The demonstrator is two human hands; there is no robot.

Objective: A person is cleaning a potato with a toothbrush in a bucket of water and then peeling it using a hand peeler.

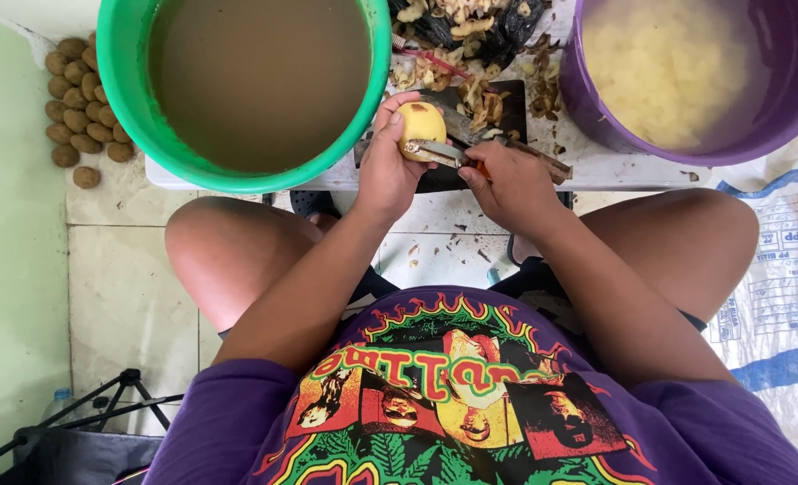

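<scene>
My left hand [383, 166] grips a mostly peeled yellow potato [422, 123] just above a dark cutting board [498, 108]. A brown spot shows on the potato's top. My right hand [509, 184] holds a peeler [439, 154] with an orange handle, its metal blade laid against the potato's lower side. Both hands meet over the edge of a low white table [596, 166], between my bare knees.
A green tub [129, 90] of murky brown water stands at the left. A purple tub [587, 117] at the right holds peeled potatoes in water. Peelings [471, 36] pile behind the board. Unpeeled potatoes [80, 108] lie on the floor at left; a white sack [776, 296] at right.
</scene>
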